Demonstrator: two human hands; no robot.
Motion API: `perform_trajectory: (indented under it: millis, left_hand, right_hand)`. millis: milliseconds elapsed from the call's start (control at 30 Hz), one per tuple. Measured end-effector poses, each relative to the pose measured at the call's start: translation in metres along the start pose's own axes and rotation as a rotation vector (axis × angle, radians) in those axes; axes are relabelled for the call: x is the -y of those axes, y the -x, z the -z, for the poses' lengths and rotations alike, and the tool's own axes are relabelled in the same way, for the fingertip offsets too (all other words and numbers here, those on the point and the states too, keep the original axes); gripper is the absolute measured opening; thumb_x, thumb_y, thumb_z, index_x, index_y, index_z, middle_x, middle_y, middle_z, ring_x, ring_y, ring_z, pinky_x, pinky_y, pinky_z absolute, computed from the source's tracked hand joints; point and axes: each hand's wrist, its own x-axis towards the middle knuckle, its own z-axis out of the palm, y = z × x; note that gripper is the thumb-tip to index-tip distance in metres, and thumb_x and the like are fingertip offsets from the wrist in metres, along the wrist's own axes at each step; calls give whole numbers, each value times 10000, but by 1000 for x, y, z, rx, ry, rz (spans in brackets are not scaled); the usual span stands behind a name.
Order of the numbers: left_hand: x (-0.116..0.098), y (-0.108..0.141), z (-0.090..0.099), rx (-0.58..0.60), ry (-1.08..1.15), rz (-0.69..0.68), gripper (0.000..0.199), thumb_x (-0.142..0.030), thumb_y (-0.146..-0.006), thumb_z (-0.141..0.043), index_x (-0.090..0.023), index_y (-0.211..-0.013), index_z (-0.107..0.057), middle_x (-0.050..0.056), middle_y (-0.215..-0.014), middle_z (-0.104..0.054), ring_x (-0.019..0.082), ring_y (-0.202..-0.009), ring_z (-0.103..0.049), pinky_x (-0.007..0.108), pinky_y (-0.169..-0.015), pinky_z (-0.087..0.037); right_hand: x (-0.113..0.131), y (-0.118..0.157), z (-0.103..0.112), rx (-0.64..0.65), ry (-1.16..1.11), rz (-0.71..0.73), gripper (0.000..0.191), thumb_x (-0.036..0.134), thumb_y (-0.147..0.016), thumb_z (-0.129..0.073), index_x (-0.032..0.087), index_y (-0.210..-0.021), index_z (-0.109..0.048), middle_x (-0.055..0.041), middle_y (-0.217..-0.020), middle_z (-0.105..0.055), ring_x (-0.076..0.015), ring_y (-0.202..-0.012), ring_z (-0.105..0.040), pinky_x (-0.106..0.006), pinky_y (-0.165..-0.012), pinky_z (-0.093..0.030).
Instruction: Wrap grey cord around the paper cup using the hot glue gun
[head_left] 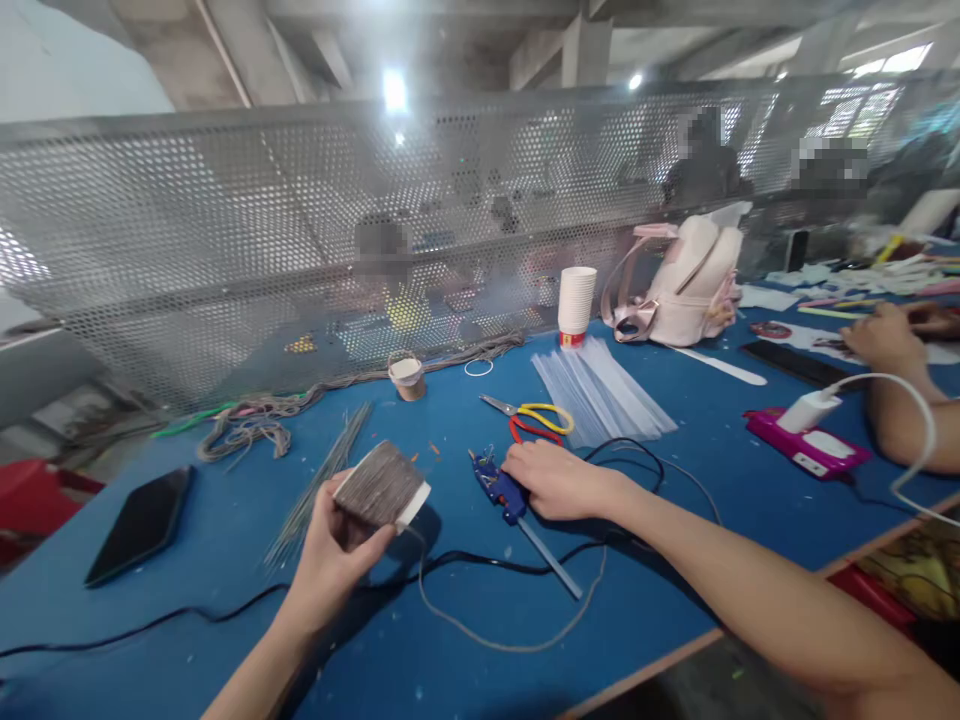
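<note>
My left hand [341,550] holds a cup-like piece wound with grey-brown cord [381,484], tilted, its white rim facing lower right. A loose end of grey cord [517,648] runs from it in a loop over the blue table. My right hand [559,480] is closed around the handle of a blue glue gun [504,490], which lies low on the table with a clear glue stick [551,560] out of its back. Scissors with red and yellow handles [536,415] lie just beyond the gun.
Thin wires [322,490], a black phone [142,522], a small tub [407,378], stacked paper cups [577,305], clear strips [604,390] and a pink backpack [686,290] are on the table [450,690]. Black cable crosses it. Another person's hand [885,338] is at right, near a magenta power strip [806,443].
</note>
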Motion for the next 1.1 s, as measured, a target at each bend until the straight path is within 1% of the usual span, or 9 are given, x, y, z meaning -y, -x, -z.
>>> perform_trajectory:
  millis: [133, 267, 400, 633, 733, 867, 933, 1033, 1100]
  left_hand:
    - [3, 2, -3, -8, -75, -119, 576, -295, -526, -857, -226, -976, -504, 36, -978, -568, 168, -832, -628, 305, -755, -532]
    - [7, 6, -11, -17, -135, -344, 474, -211, -546, -824, -229, -899, -509, 43, -1058, -523, 179, -955, -592, 296, -803, -509]
    - [8, 13, -23, 0, -192, -444, 431, -192, -589, -789, -240, -899, -494, 35, -1036, -495, 187, -991, -567, 309, -820, -500]
    - [12, 20, -36, 33, -242, -463, 402, -168, -655, -743, -238, -949, -478, 34, -1055, -456, 174, -978, -551, 295, -802, -500]
    - [12, 20, -36, 28, -255, -432, 393, -173, -659, -735, -235, -937, -465, 24, -1030, -451, 157, -919, -542, 281, -775, -497]
    - [7, 22, -36, 17, -281, -300, 395, -209, -635, -742, -225, -915, -463, 24, -1024, -456, 157, -886, -544, 286, -771, -498]
    - [3, 23, -37, 24, -282, -226, 410, -229, -621, -749, -221, -924, -473, 21, -1007, -468, 158, -871, -552, 288, -771, -496]
    - [-1, 23, -38, 66, -260, -86, 429, -247, -613, -752, -214, -944, -480, 6, -923, -514, 163, -827, -569, 297, -754, -499]
    - [-3, 24, -38, 103, -261, -20, 414, -246, -614, -750, -210, -936, -493, -2, -865, -550, 167, -796, -578, 298, -726, -499]
  right_hand:
    - [5, -3, 3, -138, -154, -20, 324, 25, -756, -518, 112, -1041, -646, -176, -1197, -614, -298, -1111, -575, -450, -964, -424]
    - [38, -10, -1, -301, -893, -137, 317, 30, -759, -511, 167, -1031, -600, -103, -1109, -646, -208, -1045, -621, -388, -956, -478]
    - [72, -16, -12, -196, -1587, -289, 425, 65, -644, -661, 198, -1034, -555, -73, -1150, -622, -195, -1081, -614, -342, -926, -494]
    - [85, -12, -13, -49, -2087, -302, 443, 107, -548, -754, 178, -953, -592, 11, -903, -649, -108, -711, -645, -299, -780, -526]
    - [84, -8, -11, 37, -2096, -341, 435, 179, -583, -777, 171, -965, -569, 24, -837, -629, -71, -539, -560, -284, -604, -529]
    - [81, -5, -8, 29, -1881, -449, 347, 237, -673, -750, 187, -920, -512, 61, -720, -561, -35, -439, -381, -193, -422, -338]
    - [79, -3, -7, -96, -1593, -403, 224, 214, -732, -706, 185, -862, -526, 70, -673, -517, -55, -480, -399, -198, -453, -325]
    - [76, 0, -7, -367, -1041, -202, 30, 150, -810, -621, 174, -824, -609, 25, -717, -555, -103, -638, -505, -234, -593, -403]
    - [74, 3, -9, -482, -772, -81, 97, 152, -869, -568, 175, -857, -661, -9, -765, -596, -118, -669, -528, -249, -634, -414]
